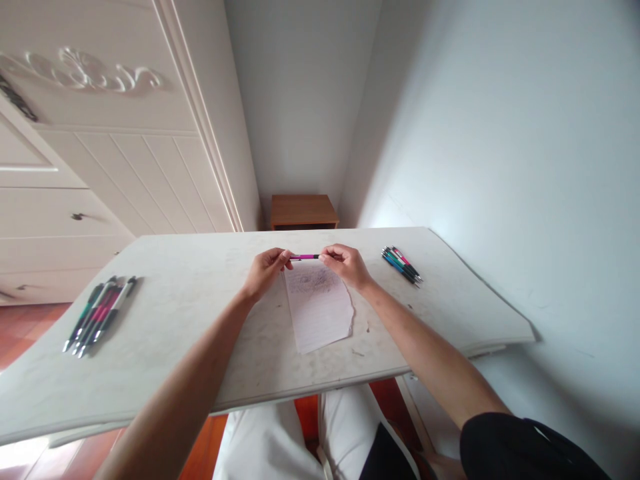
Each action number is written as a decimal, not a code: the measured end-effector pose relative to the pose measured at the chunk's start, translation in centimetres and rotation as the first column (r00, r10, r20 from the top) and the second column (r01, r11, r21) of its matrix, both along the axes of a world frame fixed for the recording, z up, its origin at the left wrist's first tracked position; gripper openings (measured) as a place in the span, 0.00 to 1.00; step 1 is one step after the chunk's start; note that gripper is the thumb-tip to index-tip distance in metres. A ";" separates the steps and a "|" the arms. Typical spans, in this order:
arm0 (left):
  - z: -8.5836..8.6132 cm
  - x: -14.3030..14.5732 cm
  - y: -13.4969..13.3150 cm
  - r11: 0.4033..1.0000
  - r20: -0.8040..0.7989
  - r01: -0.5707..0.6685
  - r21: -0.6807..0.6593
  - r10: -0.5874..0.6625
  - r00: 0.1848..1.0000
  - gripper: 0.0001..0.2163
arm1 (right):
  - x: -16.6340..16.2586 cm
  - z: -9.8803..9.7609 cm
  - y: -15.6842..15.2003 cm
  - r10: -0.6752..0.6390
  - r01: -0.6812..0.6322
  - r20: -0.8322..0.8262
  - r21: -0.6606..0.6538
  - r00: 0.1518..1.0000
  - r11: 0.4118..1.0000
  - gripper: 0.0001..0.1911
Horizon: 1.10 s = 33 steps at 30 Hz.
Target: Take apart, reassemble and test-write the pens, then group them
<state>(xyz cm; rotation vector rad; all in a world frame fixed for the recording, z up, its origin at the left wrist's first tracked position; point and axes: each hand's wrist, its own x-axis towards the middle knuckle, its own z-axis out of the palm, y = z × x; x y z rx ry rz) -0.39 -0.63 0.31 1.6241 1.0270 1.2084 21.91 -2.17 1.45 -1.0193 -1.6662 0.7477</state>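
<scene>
Over the far edge of a torn sheet of paper (323, 323), a magenta pen (306, 257) lies level between two bare hands, and from where I stand that is plainly where all the attention goes. The left hand (267, 272) pinches one end between thumb and forefinger, on the side where the clip seems to be; the right hand (351, 267) has its thumb and fingers closed on the other end, next to the dark grip. Whether the pen's tip is out I cannot tell, as the fingertips cover both ends.

The step in hand looks to me like handling the pen itself, turning it or working at its ends, rather than writing: it runs crosswise, and neither hand has it in a writing hold. Dark scribbles cover the far part of the paper, while the near part shows only faint lines. Any move from here would, I judge, call for one hand to keep a firm pinch while the other twists, pulls or lets go; to write, the right hand would have to shift its grip and tip the pen down to the page.

On the white table (200, 287), well apart from the hands, one group of pens (100, 313) lies side by side to the left. Nearer, to the right of the right hand, a smaller bunch of pens (401, 265) rests together, blue, green and pink among them.
</scene>
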 end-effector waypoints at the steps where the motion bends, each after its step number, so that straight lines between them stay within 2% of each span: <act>1: -0.1 0.0 0.1 1.000 0.024 0.004 0.002 -0.004 1.000 0.19 | 0.0 0.0 0.0 -0.002 0.002 0.007 0.002 1.000 1.000 0.11; 5: -0.2 -0.1 0.2 1.000 0.094 0.003 0.007 -0.003 0.996 0.17 | 0.0 0.0 0.0 -0.008 0.008 0.019 0.002 1.000 1.000 0.11; 9: 0.2 0.2 -0.1 0.999 0.116 -0.031 0.014 0.029 0.993 0.21 | 0.1 -0.1 0.0 -0.011 0.011 0.015 0.000 1.000 1.000 0.12; 12: 0.4 0.2 -0.3 0.998 0.053 -0.062 0.016 0.061 0.997 0.21 | 0.0 0.0 0.0 0.005 -0.005 0.009 0.007 1.000 1.000 0.12; 15: 0.4 0.0 -0.2 1.000 -0.060 -0.017 0.001 0.017 0.998 0.25 | 0.0 0.0 0.0 0.012 -0.012 0.014 0.028 1.000 1.000 0.11; 17: 0.3 -0.1 -0.2 1.000 -0.077 0.009 -0.016 -0.011 0.997 0.24 | -0.1 0.0 0.0 0.006 -0.007 0.025 0.037 1.000 0.999 0.11; 20: 0.2 -0.3 0.0 0.999 -0.023 0.038 -0.035 -0.039 0.999 0.20 | -0.1 -0.1 0.0 -0.004 0.003 0.039 0.034 0.999 0.999 0.11; 25: -0.1 -0.4 0.2 0.997 0.027 0.054 -0.050 -0.053 0.998 0.22 | 0.0 -0.1 0.0 -0.018 0.017 0.034 0.014 0.999 1.000 0.11; 33: 0.0 -0.3 -0.2 0.997 0.065 -0.012 -0.082 0.017 0.998 0.21 | 0.0 0.2 -0.2 -0.017 0.017 0.060 0.012 0.998 1.000 0.11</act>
